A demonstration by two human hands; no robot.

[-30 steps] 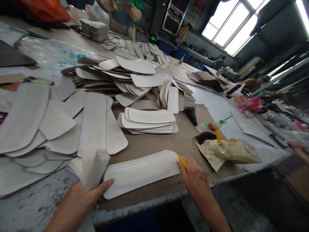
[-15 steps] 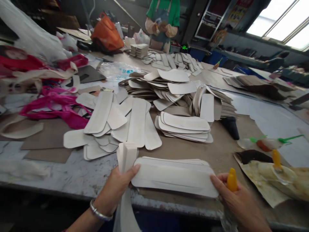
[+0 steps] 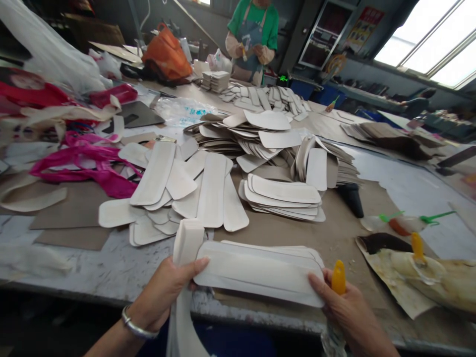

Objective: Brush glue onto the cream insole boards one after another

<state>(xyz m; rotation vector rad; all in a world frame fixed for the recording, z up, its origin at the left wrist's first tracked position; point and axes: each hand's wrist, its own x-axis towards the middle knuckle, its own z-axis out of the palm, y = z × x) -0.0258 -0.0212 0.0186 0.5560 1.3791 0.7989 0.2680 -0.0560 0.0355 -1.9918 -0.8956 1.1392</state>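
Observation:
My left hand [image 3: 165, 292] is closed around a bundle of long white strips [image 3: 187, 243] that stands on edge and hangs down past the table's front. Its thumb presses the left end of a flat stack of white rounded pieces [image 3: 256, 270] lying at the table edge. My right hand [image 3: 344, 307] grips a glue bottle with a yellow nozzle [image 3: 338, 277] and its fingertips touch the right end of that same stack.
More white pieces lie fanned out [image 3: 178, 191] and stacked [image 3: 284, 196] behind. Glue bottles on stained paper [image 3: 416, 267] sit at the right, pink bags [image 3: 92, 166] at the left. A person in a green shirt [image 3: 255, 34] works at the table's far end.
The view swung left and up over the last second. Both hands drew the flat stack slightly toward the table's front edge, and the glue bottle's nozzle now stands higher in my right hand.

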